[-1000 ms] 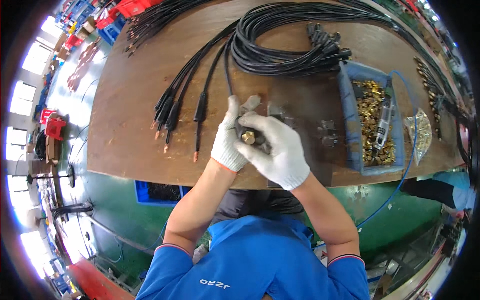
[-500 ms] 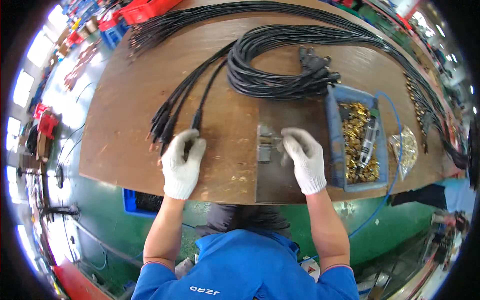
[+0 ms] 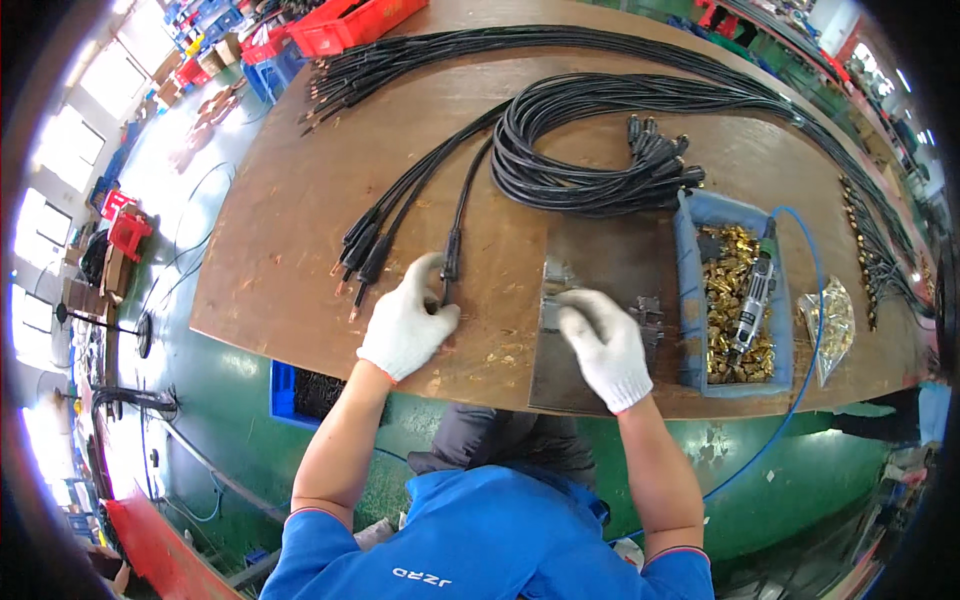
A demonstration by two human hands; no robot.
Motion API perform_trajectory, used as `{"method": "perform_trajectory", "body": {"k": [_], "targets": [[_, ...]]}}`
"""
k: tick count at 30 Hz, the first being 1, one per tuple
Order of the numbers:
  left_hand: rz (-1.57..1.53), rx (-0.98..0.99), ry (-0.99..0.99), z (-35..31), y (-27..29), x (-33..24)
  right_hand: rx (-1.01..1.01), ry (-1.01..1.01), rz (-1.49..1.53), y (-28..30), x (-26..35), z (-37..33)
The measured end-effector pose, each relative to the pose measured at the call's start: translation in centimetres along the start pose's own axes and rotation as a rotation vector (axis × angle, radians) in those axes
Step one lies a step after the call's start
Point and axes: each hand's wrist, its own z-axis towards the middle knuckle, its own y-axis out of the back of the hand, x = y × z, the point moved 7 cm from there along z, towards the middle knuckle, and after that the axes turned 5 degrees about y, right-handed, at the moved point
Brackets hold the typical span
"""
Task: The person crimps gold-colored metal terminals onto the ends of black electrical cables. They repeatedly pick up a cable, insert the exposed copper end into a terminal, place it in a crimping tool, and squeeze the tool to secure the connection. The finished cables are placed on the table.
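My left hand (image 3: 410, 322), in a white knit glove, is at the lower left of the table beside a black cable end (image 3: 453, 255). Thumb and index finger stand apart in a curve, and the bare tip of that cable reaches down between them. Several more black cable ends (image 3: 372, 262) with copper tips lie just left of it. My right hand (image 3: 602, 345), gloved too, is over the dark metal plate (image 3: 610, 255). Its thumb and fingers are bent together by a small metal fixture (image 3: 552, 312); anything between them is hidden. Further small metal blocks (image 3: 650, 315) lie right of that hand.
A blue bin (image 3: 690, 345) of brass fittings (image 3: 735, 270) stands at right, with a grey air tool (image 3: 754, 305) on top and a blue hose (image 3: 820, 290) trailing off. Beyond lies a clear bag (image 3: 830, 325). Coiled black cables (image 3: 510, 150) and a red crate (image 3: 350, 25) lie farther back.
The whole view has shifted, carrying the table right and slightly down. My left hand has come closer around the single cable end. My right hand has moved left across the plate, uncovering metal blocks.
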Motion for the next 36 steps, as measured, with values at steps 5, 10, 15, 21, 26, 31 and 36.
{"method": "perform_trajectory", "body": {"k": [5,10,15,21,26,31,36], "targets": [[-0.249,0.088,-0.176,0.9,-4.0,-3.2,0.299,0.000,-0.296,-4.6,3.4,1.1],[-0.351,0.285,-0.215,1.5,-5.6,-4.7,0.200,-0.014,-0.370,-3.7,2.7,2.3],[0.346,-0.170,-1.098,-1.3,-3.4,-10.4,0.248,0.034,-0.632,-3.3,3.9,2.9],[0.345,0.126,-1.317,2.9,-4.8,-9.2,0.240,0.123,-0.689,-5.1,4.2,4.1],[0.468,0.180,-1.295,1.2,-7.1,-8.0,0.212,0.200,-0.719,-4.0,2.8,1.2],[0.540,0.130,-1.236,1.3,-6.8,-6.5,0.249,0.305,-0.860,-4.8,2.1,0.7],[0.577,0.169,-1.205,1.6,-5.9,-6.2,0.314,0.394,-0.984,-5.2,2.8,0.7]]}}
